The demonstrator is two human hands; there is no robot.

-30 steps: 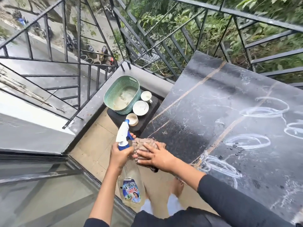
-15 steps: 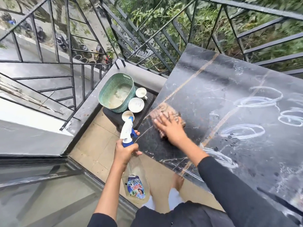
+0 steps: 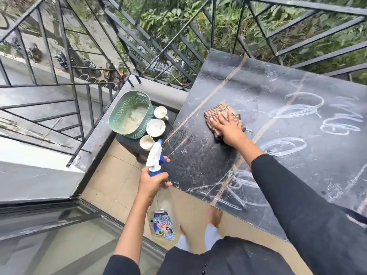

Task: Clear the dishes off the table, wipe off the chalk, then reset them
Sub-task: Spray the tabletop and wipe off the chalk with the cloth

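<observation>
- Black marble table [image 3: 258, 86] is standing beside the metal railing [image 3: 178, 46], w/ white chalk loops [image 3: 297, 108] showing across its right half. The left part is looking darker, w/ faint smears only.
- R hand [image 3: 228, 128] is lying flat on a striped brown cloth [image 3: 218, 110], fingers straight & spread. It's pressing the cloth onto the tabletop, just left of the nearest loops.
- L hand [image 3: 152, 183] is gripping a spray bottle [image 3: 156, 155] by the neck, fingers curled round it under the white & blue head. Bottle is hanging beside the table's near-left corner, over the tiled floor.
- Dishes are sitting off the table on a low black stand [image 3: 129, 144] at its left end: cup [image 3: 160, 112], bowl [image 3: 155, 127] & small cup [image 3: 146, 142] in a row.
- Green basket [image 3: 123, 108] is standing on the same stand, just left of the dishes.
</observation>
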